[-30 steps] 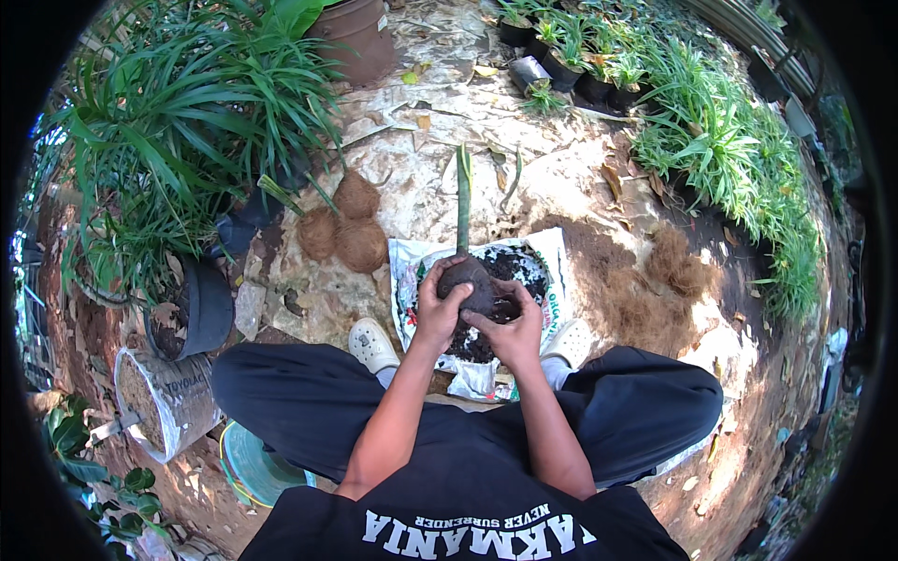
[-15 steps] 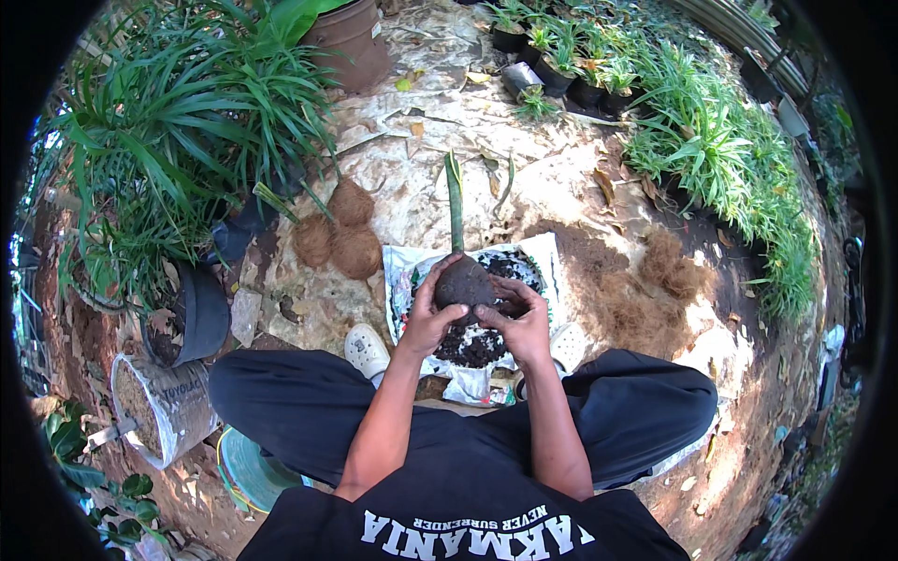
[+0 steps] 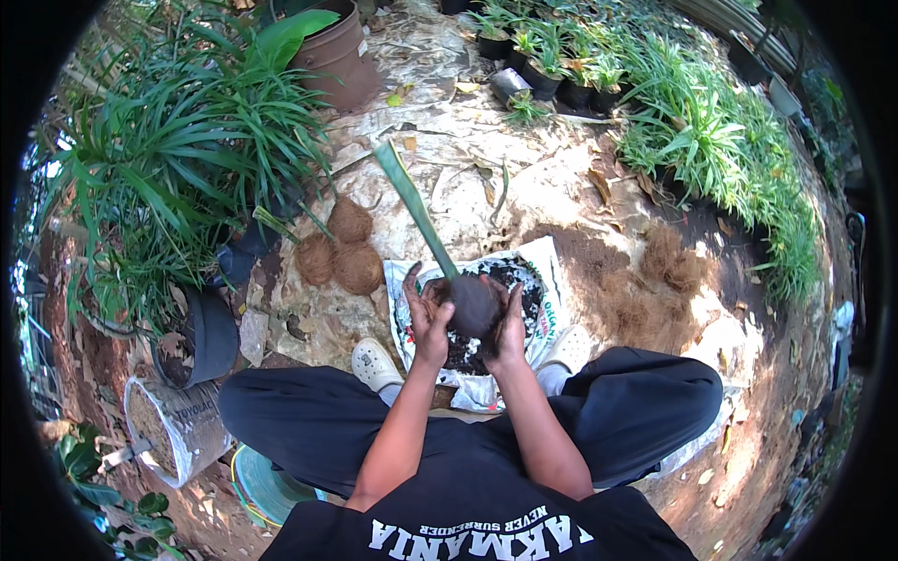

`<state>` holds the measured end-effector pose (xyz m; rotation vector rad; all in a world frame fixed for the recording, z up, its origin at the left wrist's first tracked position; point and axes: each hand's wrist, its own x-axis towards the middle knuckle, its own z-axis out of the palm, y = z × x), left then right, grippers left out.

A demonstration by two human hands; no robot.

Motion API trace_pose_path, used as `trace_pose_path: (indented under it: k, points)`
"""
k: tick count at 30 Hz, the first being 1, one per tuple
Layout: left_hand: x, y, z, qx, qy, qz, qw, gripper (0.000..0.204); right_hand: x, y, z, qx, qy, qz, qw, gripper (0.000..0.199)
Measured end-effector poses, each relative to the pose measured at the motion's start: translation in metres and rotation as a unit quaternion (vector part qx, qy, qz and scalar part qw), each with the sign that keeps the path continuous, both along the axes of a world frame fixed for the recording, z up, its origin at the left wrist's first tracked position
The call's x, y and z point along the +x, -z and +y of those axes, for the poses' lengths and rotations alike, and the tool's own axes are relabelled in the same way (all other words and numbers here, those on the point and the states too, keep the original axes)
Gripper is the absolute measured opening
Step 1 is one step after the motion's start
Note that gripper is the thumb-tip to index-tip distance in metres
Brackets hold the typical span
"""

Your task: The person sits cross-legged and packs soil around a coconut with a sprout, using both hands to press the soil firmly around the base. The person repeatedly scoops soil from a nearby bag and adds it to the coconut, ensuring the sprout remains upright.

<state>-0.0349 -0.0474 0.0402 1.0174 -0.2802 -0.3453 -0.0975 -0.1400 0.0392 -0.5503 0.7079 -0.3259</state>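
Left hand: I see my left hand (image 3: 428, 316) cupped against the left side of the soil ball (image 3: 473, 304), fingers spread and pressed on its dark surface.
Right hand: my right hand (image 3: 510, 323) wraps the right side of the same ball; the 2 hands face each other and are clamped on it together.
Soil ball: a round, dark clump, held in the air just above the white sack (image 3: 550, 280), in front of my crossed legs.
Green stalk: 1 long, flat green stalk (image 3: 412, 201) rises out of the ball's top and tilts up and to the left.
White sack: lies open on the ground, with loose dark potting soil (image 3: 510, 276) heaped inside it, directly under my hands.
Husk balls: 3 brown fibrous balls (image 3: 339, 251) lie touching one another on the ground, to the left of the sack and well apart from my hands.
Loose fibre: a pile of brown coir fibre (image 3: 666, 266) sits on the ground to the right of the sack.
Shoes: 1 white shoe (image 3: 376, 363) shows just left of the sack, a second white shoe (image 3: 571, 348) at its right edge.
Surroundings: a brown plastic pot (image 3: 335, 58) stands at the top left among long-leaved plants (image 3: 178, 159); a row of small black pots (image 3: 552, 79) with green plants lines the top.
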Motion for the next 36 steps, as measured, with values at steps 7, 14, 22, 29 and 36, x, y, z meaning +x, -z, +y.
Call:
trace_pose_path:
  k: [7, 14, 22, 29, 36]
  points:
    - [-0.022, 0.008, -0.018, 0.142, -0.03, -0.056, 0.988, 0.008, -0.001, 0.029, -0.002, -0.001, -0.04, 0.07, 0.997, 0.079]
    - [-0.016, 0.01, -0.02, 0.126, -0.139, -0.059, 0.981, 0.021, 0.0, 0.012, 0.001, 0.009, 0.035, -0.012, 0.999, 0.075]
    - [-0.026, 0.02, -0.013, 0.188, -0.064, -0.222, 0.955, 0.042, -0.001, 0.034, 0.002, 0.094, 0.035, 0.0, 0.995, 0.061]
    - [-0.015, 0.005, -0.012, 0.162, -0.117, -0.215, 0.956, 0.034, -0.002, 0.009, -0.001, 0.029, 0.047, -0.103, 0.993, 0.061]
    - [-0.024, 0.007, -0.009, 0.144, -0.049, -0.174, 0.973, 0.035, 0.001, 0.034, 0.004, 0.056, 0.003, 0.012, 0.998, 0.061]
